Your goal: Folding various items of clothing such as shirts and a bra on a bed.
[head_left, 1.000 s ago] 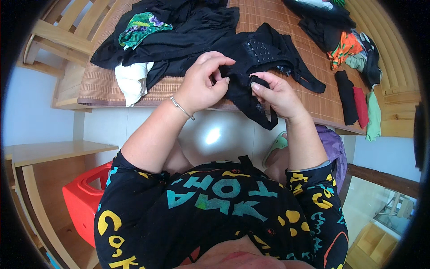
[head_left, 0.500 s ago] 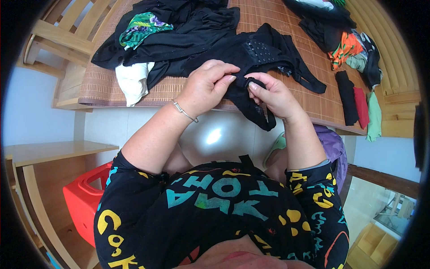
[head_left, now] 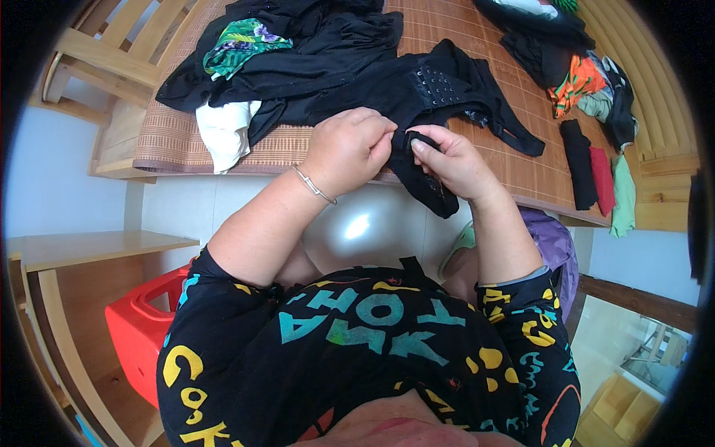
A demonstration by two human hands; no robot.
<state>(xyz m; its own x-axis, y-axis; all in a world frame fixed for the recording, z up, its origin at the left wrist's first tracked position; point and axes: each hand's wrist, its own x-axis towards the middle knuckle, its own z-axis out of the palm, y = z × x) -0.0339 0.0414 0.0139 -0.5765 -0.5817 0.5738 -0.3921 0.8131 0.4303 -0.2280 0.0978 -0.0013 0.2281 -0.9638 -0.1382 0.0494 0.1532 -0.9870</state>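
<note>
A black bra-like garment [head_left: 465, 74] with wide straps and rows of small metal eyes lies on the mat, part of it hanging over the front edge. My right hand [head_left: 450, 156] pinches a black strap [head_left: 412, 170] of it between thumb and fingers; the strap's loop dangles below that hand. Just left of it, my left hand [head_left: 350, 149] is closed, its fingertips right beside the strap. Whatever those fingers hold, if anything, is hidden. Behind the left hand spreads a heap of black clothes [head_left: 320, 74].
A green patterned cloth [head_left: 242, 48] and a white cloth [head_left: 223, 138] lie with the heap on the woven mat [head_left: 167, 153]. At the right are an orange patterned cloth [head_left: 577, 83] and rolled black, red and green pieces [head_left: 579, 164]. A red stool [head_left: 138, 335] stands lower left.
My left hand has curled in more, with its thumb now mostly out of sight. The right hand keeps its pinch on the strap, whose loop has narrowed.
</note>
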